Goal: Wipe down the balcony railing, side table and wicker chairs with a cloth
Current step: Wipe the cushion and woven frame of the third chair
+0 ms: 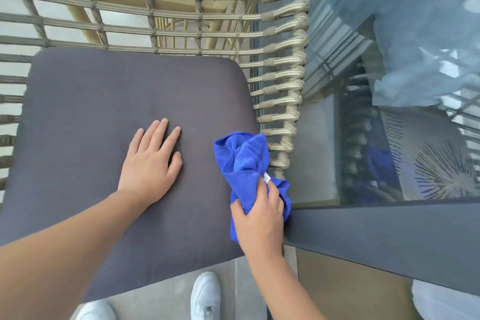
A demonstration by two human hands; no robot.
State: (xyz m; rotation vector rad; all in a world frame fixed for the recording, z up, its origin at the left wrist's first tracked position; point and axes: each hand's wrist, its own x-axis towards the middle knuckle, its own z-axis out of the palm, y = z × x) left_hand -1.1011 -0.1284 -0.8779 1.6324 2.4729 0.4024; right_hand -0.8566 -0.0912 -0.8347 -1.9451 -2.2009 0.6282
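No brand or writing could be read anywhere; the only label was a small white tag (267, 178) sewn to the cloth, too small to make out. The cloth (246, 161) was a bright blue, plush microfibre, bunched into soft folds, and it lay at the right edge of the seat cushion (109, 101), against the chair's woven side. The right hand (259, 213) had its grip clenched around the cloth's near end, thumb on the left and fingers wrapped over the top just beside the tag. The left hand (150, 163) lay flat on the middle of the dark grey cushion, its grip released and its fingers straight and slightly spread. The wicker chair (283, 86) had a beige, open-lattice back and side. To its right ran the dark railing (389, 236) over a glass panel. Two white shoes (206, 296) stood on the tiled floor below.
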